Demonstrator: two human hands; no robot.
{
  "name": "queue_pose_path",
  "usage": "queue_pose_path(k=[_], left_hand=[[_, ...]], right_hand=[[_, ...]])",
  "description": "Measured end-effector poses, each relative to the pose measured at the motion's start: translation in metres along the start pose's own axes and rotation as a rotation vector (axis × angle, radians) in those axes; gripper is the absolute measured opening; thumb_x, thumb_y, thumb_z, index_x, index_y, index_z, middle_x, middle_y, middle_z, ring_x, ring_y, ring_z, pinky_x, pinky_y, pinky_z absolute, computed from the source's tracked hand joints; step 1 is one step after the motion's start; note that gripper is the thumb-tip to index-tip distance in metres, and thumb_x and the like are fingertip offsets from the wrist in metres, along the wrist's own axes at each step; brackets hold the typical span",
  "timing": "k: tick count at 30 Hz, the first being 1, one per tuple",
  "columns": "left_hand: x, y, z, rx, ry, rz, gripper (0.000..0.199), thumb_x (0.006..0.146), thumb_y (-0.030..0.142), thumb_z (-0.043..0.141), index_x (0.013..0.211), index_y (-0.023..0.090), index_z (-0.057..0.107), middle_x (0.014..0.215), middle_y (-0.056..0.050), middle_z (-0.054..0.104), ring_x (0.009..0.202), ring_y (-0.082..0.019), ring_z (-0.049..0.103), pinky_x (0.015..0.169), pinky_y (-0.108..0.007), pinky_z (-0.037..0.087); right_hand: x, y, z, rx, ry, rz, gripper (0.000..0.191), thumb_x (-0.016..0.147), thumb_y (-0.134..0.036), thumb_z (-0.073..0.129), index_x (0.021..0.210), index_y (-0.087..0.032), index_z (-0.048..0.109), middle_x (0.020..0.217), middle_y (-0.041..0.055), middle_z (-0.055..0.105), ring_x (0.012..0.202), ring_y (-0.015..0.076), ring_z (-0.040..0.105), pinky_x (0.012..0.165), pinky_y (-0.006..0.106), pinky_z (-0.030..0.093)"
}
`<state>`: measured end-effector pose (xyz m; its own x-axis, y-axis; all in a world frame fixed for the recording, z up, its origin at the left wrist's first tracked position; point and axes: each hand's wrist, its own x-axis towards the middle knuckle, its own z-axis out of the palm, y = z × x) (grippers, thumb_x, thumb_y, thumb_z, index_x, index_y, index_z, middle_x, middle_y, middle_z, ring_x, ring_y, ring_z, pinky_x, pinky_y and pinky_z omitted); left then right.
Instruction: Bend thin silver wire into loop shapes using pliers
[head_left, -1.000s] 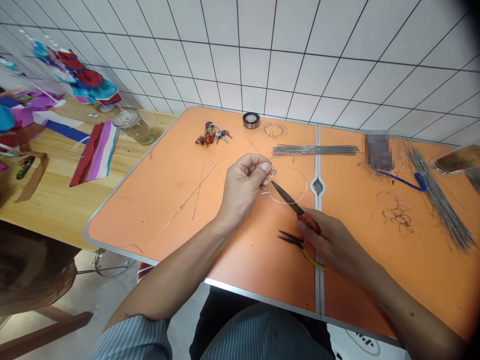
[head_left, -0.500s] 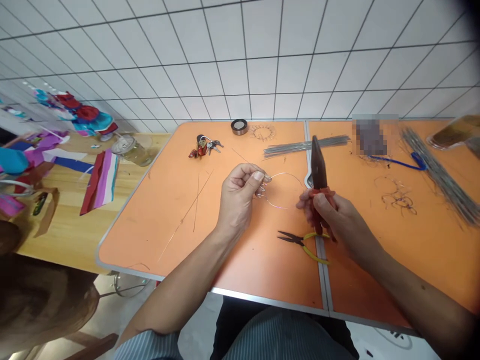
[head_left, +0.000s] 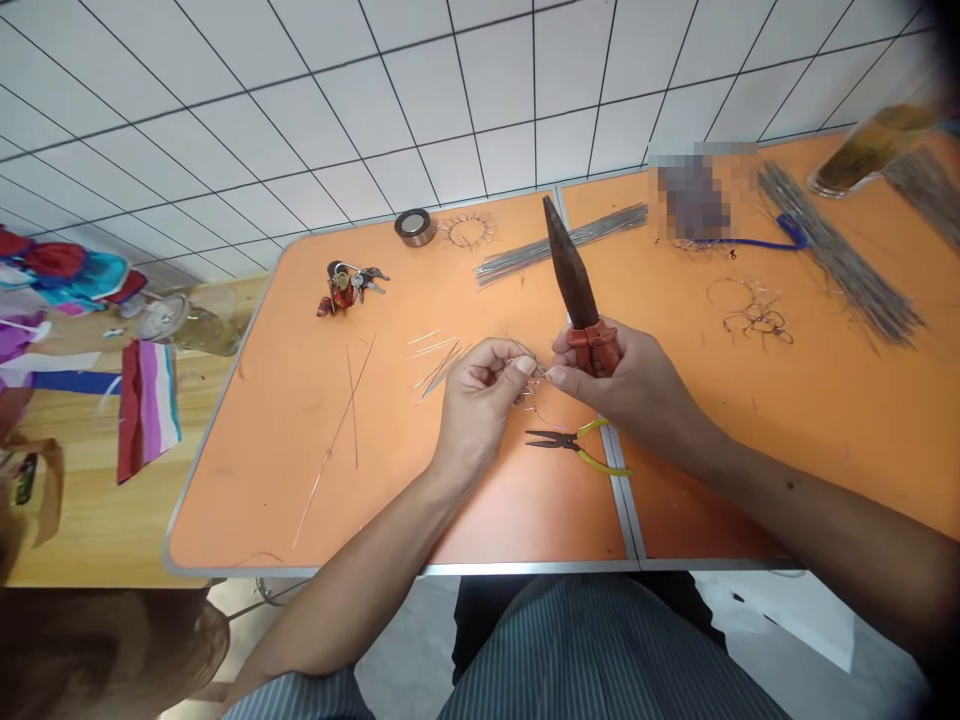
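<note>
My left hand (head_left: 480,400) pinches a thin wire ring (head_left: 534,400) between thumb and fingers, and part of the ring is hidden behind the fingers. My right hand (head_left: 626,375) grips red-handled pliers (head_left: 576,290), their dark jaws pointing up and away. Its fingertips reach the wire beside my left thumb. Just below the hands, yellow-handled needle-nose pliers (head_left: 574,447) lie on the orange folding table (head_left: 255,480), touching neither hand.
On the table lie a bundle of straight wires (head_left: 559,243), keys (head_left: 345,288), a tape roll (head_left: 415,227), a wire flower frame (head_left: 469,230), and loose wires (head_left: 439,365). Twisted wire shapes (head_left: 750,315) and a second bundle (head_left: 840,265) lie right. A person's dark hair (head_left: 90,650) shows lower left.
My right hand has moved left, close to my left hand, and the pliers now stand more upright. The whole view has tilted and shifted as my head turned.
</note>
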<state>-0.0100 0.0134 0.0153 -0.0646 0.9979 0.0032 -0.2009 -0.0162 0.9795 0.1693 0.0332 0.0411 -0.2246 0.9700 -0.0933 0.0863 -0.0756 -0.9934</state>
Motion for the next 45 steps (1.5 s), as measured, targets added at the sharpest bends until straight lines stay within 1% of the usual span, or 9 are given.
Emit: queue_pose_path(k=[5,12,16,25,29,32,37,41,45], left_hand=[[-0.001,-0.001,0.002,-0.066,-0.015,-0.053,0.02,0.087,0.034,0.087,0.082,0.02,0.074,0.075,0.001,0.07,0.063,-0.009,0.059,0.061,-0.022,0.05],[-0.001,0.0,0.005,-0.078,0.028,-0.107,0.018,0.084,0.032,0.086,0.082,0.02,0.073,0.076,0.0,0.071,0.064,-0.01,0.06,0.061,-0.022,0.049],[-0.001,0.0,0.005,-0.045,0.025,-0.11,0.016,0.086,0.031,0.083,0.082,0.02,0.072,0.076,-0.001,0.072,0.065,-0.01,0.061,0.063,-0.023,0.05],[0.002,0.0,0.003,-0.036,0.003,-0.054,0.017,0.085,0.031,0.084,0.081,0.02,0.071,0.079,-0.001,0.073,0.061,-0.01,0.058,0.06,-0.024,0.048],[0.0,0.001,0.004,0.002,0.026,-0.017,0.015,0.083,0.03,0.084,0.08,0.021,0.073,0.077,0.0,0.07,0.066,-0.011,0.06,0.065,-0.025,0.051],[0.0,0.002,0.002,0.015,0.045,0.004,0.013,0.084,0.029,0.084,0.081,0.021,0.074,0.079,-0.001,0.071,0.071,-0.012,0.062,0.069,-0.026,0.051],[0.007,0.007,-0.006,-0.001,0.156,0.096,0.01,0.082,0.024,0.084,0.08,0.021,0.075,0.087,-0.001,0.073,0.078,-0.012,0.062,0.077,-0.025,0.052],[0.01,0.012,-0.007,-0.085,0.134,0.083,0.012,0.08,0.026,0.085,0.08,0.02,0.075,0.082,-0.001,0.072,0.071,-0.011,0.059,0.069,-0.024,0.05],[0.009,0.013,-0.004,-0.158,0.096,0.059,0.017,0.078,0.029,0.088,0.08,0.02,0.074,0.078,0.0,0.072,0.065,-0.01,0.058,0.063,-0.022,0.049]], right_hand=[[0.004,0.001,-0.002,0.014,0.013,0.034,0.031,0.079,-0.032,0.086,0.099,-0.022,0.065,0.097,0.0033,0.07,0.087,0.0177,0.064,0.08,0.034,0.054],[0.01,0.012,-0.008,0.065,-0.073,0.123,0.042,0.074,-0.04,0.094,0.1,-0.023,0.067,0.089,0.0009,0.069,0.069,0.0139,0.056,0.06,0.03,0.047],[0.011,0.018,-0.011,0.061,-0.087,0.158,0.043,0.072,-0.037,0.096,0.101,-0.024,0.067,0.087,-0.0001,0.069,0.066,0.014,0.055,0.053,0.029,0.041],[0.008,0.019,-0.009,0.044,-0.088,0.089,0.039,0.075,-0.035,0.092,0.098,-0.023,0.064,0.086,-0.0001,0.068,0.069,0.0136,0.056,0.062,0.029,0.046],[0.006,0.021,-0.007,0.05,-0.068,0.064,0.035,0.078,-0.034,0.089,0.102,-0.023,0.066,0.091,0.0015,0.07,0.077,0.016,0.062,0.069,0.031,0.05],[0.006,0.021,-0.008,0.027,-0.059,0.069,0.037,0.077,-0.033,0.088,0.103,-0.023,0.065,0.089,0.0006,0.069,0.076,0.0158,0.06,0.068,0.031,0.048],[0.012,0.022,-0.015,-0.172,-0.087,0.096,0.032,0.078,-0.031,0.084,0.101,-0.023,0.064,0.081,-0.002,0.062,0.069,0.0148,0.052,0.062,0.032,0.039],[0.016,0.024,-0.016,-0.496,-0.177,0.042,0.02,0.088,-0.04,0.075,0.092,-0.023,0.064,0.078,-0.0019,0.059,0.072,0.0172,0.052,0.066,0.033,0.037],[0.014,0.023,-0.012,-0.739,-0.044,-0.072,0.019,0.095,-0.041,0.065,0.091,-0.023,0.065,0.082,0.0009,0.061,0.079,0.0205,0.056,0.071,0.034,0.038]])
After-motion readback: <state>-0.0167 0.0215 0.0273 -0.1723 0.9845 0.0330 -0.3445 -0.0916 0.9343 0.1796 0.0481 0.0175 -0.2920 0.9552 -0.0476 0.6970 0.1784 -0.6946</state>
